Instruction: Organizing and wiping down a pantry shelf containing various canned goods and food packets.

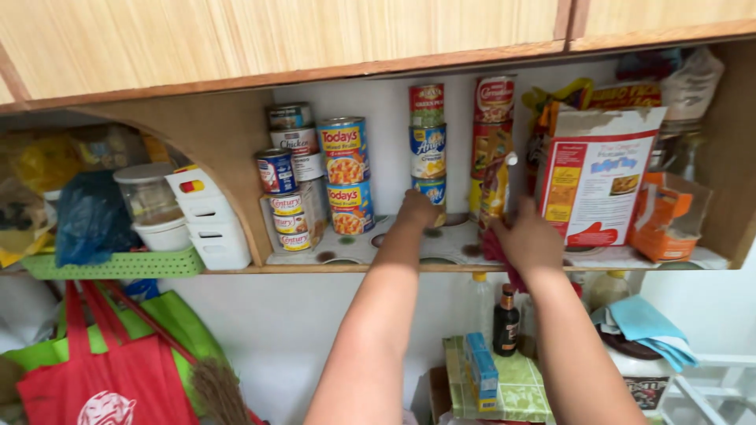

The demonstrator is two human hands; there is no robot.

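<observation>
Head view, shelf (236, 269) under wooden cupboard doors. I see my left hand (416, 211) reaching up to the lowest can (432, 191) of a stack of three cans standing on the shelf; the fingers curl about its base, closed on it. My right hand (529, 240) is to the right of that stack, closed on a pink cloth (493, 247) pressed to the shelf surface, just beside a yellow packet (492, 182) leaning upright. Left of the stack stand two fruit cans (346, 175), one upon the other, and further left a cluster of smaller cans (288, 185). Right of the stack a red-and-white box (595, 179) stands upright, with an orange carton (664, 214) beyond it. Below the shelf, a dark bottle (505, 321) stands.
</observation>
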